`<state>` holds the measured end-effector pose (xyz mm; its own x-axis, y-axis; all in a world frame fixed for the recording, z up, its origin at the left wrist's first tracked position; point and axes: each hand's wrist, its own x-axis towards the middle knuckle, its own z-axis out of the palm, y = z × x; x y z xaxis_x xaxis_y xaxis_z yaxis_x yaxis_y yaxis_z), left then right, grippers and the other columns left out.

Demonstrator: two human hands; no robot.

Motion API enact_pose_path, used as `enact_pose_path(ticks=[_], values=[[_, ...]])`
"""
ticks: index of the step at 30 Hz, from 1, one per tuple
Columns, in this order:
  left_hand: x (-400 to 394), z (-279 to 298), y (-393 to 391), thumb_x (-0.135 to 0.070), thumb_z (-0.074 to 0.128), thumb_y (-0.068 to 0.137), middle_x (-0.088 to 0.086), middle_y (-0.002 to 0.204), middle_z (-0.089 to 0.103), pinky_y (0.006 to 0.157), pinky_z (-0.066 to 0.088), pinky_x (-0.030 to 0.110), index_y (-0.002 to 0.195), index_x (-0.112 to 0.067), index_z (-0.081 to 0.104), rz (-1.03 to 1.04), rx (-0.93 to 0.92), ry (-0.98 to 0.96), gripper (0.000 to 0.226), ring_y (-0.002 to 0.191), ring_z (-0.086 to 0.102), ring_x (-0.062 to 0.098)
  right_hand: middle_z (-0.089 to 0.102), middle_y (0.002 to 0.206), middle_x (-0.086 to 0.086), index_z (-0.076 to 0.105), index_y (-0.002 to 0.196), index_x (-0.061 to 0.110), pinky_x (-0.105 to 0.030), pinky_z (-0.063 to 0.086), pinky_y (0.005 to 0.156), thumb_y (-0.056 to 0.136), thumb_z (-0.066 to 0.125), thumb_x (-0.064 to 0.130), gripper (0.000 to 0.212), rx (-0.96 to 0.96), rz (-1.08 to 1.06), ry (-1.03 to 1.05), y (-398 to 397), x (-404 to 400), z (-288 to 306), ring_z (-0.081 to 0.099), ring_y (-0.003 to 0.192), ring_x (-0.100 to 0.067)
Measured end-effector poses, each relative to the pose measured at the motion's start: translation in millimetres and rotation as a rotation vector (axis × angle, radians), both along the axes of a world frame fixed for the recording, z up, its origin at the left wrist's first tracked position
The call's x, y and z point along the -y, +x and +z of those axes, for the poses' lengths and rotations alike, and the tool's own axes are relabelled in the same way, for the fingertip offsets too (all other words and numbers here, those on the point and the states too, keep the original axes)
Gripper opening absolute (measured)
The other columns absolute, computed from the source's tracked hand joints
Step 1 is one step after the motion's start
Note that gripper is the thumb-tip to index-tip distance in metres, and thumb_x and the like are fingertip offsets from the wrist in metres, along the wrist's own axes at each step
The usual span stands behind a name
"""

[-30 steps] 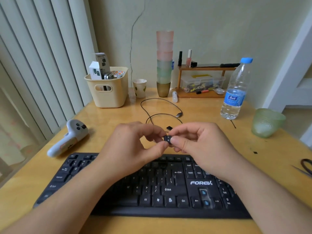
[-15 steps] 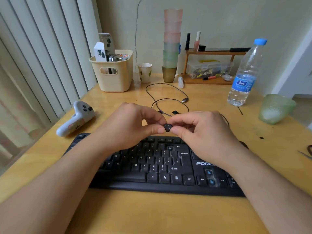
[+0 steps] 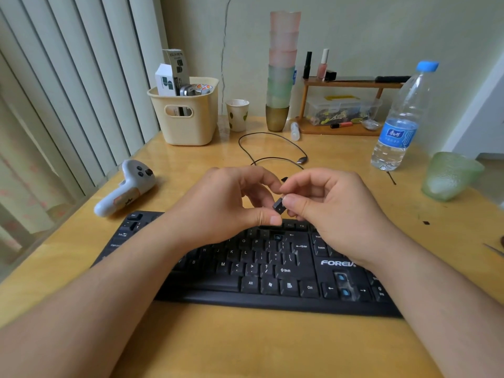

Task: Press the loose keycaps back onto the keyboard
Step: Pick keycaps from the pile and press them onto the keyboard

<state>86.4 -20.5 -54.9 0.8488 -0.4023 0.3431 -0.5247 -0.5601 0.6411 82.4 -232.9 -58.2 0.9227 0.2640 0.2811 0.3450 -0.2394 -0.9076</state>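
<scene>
Keycap held: we see one small black keycap (image 3: 278,206) pinched in the air above the keyboard's top rows; it sits tilted between both sets of fingertips
Right hand (image 3: 330,211): we note thumb and forefinger clamped on the keycap from the right; other fingers curled
Left hand (image 3: 226,205): we note its thumb tip touching the keycap's lower left edge, with the fingers curled above
Keyboard (image 3: 261,271): black, flat on the counter (image 3: 245,345) under both wrists; we count three bare switch sockets, one in the upper rows (image 3: 277,237) and two blue ones among the arrow keys (image 3: 343,285)
Loose keycap (image 3: 284,179): we see a second dark piece on the counter just beyond the hands, partly hidden
Surroundings: white controller (image 3: 124,192) to the left; cream basket (image 3: 185,115); stacked cups (image 3: 282,69); water bottle (image 3: 401,124); green glass bowl (image 3: 450,175); black cable (image 3: 272,148)
</scene>
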Motion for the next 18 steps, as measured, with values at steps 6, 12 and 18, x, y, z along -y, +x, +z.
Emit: enact_pose_path(ticks=[6,12,18], values=[[3.4,-3.5,0.4,-0.034,0.091,0.078,-0.01,0.085,0.075,0.082,0.056,0.041,0.1,-0.029,0.07,-0.048,0.016,-0.008,0.031,0.088,0.071,0.01,0.076,0.073,-0.001,0.067,0.092,0.019,-0.03,0.056,0.067,0.088,0.078,0.003,0.02,-0.066,-0.067,0.022,1.2,-3.4,-4.1,0.07,0.065,-0.012],[1.8,-3.2,1.9,-0.029,0.092,0.077,-0.008,0.086,0.074,0.082,0.056,0.044,0.093,-0.028,0.069,-0.054,0.041,-0.056,0.028,0.087,0.07,0.013,0.078,0.088,-0.006,0.072,0.096,0.013,-0.028,0.059,0.074,0.082,0.078,-0.009,0.027,-0.151,0.046,0.161,-0.3,4.1,2.7,0.074,0.08,-0.016],[3.1,-4.3,2.3,-0.021,0.092,0.076,-0.005,0.084,0.072,0.089,0.057,0.04,0.094,-0.029,0.068,-0.039,0.022,-0.105,0.031,0.085,0.071,0.015,0.078,0.093,-0.005,0.075,0.089,0.019,-0.038,0.063,0.082,0.073,0.085,-0.01,0.035,-0.044,0.004,0.122,-1.9,-1.4,0.9,0.076,0.085,-0.024]])
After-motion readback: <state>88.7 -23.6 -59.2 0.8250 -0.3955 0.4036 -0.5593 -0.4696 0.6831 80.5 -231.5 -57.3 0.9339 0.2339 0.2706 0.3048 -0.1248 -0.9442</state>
